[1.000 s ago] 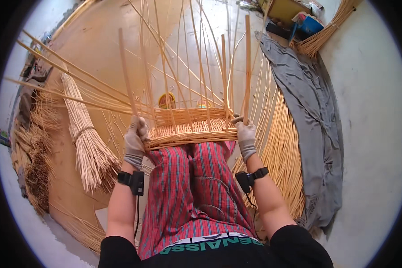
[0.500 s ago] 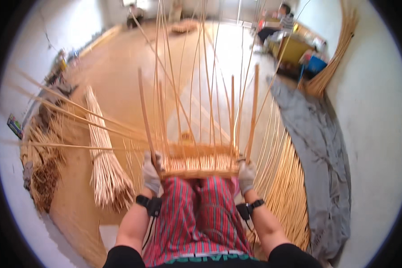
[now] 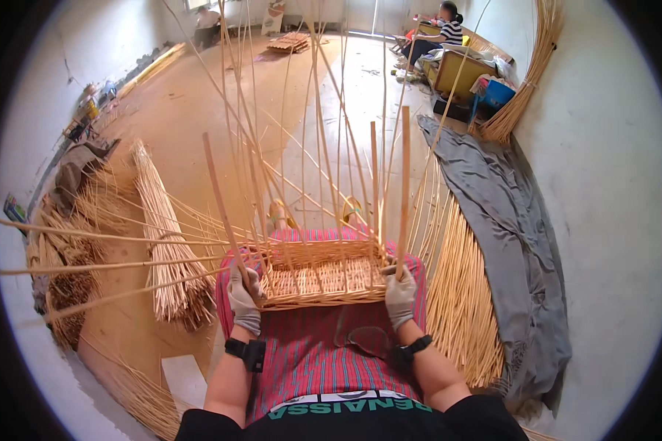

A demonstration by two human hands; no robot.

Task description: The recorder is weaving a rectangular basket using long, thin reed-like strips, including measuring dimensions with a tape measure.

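Note:
A shallow rectangular wicker basket point(image 3: 324, 276) rests over my lap, its woven floor showing. Long thin rods point(image 3: 316, 132) rise from its sides, and more rods fan out past its left end. Thicker stakes stand near its corners, among them a left stake point(image 3: 221, 195) and a right stake point(image 3: 404, 184). My left hand point(image 3: 243, 298), in a pale glove, is closed on the basket's left end by the stake's foot. Also gloved, my right hand point(image 3: 400, 295) grips the right end, with its thumb beside the right stake. The fingers under the basket are partly hidden.
A bundle of peeled rods point(image 3: 169, 250) lies on the floor to the left, with darker brush point(image 3: 62, 272) beyond it. At right are loose long rods point(image 3: 463, 301) and a grey cloth point(image 3: 518, 257). A person point(image 3: 441, 33) sits far right near a blue basin point(image 3: 498, 94).
The basket has tipped so that its woven inside shows more, and both hands have come slightly nearer with it. My knees and feet show beyond it, and the rods have swung.

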